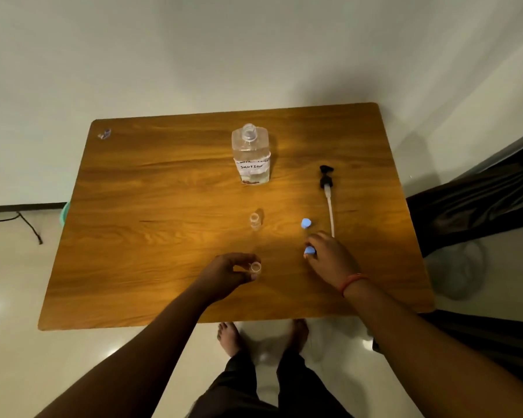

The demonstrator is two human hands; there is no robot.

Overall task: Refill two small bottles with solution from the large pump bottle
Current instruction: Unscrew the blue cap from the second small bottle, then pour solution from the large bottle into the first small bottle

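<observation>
My left hand [228, 271] pinches an uncapped small bottle [256, 269] near the desk [151, 236] front, my right hand [329, 257] pinches a blue cap [309, 251], while the second small bottle [255, 221] stands before the large open bottle [250, 155], its pump [328, 191] lying rightward.

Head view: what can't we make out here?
- Fill level of the small bottle the left hand holds: clear plastic, too small, fingers cover its body.
- Fill level of the other small bottle: too small.
- Blue cap in the right hand: partly hidden by fingers.
- Top line of the large bottle label: blurred.
- Small object at the table's far left corner: too small.
</observation>
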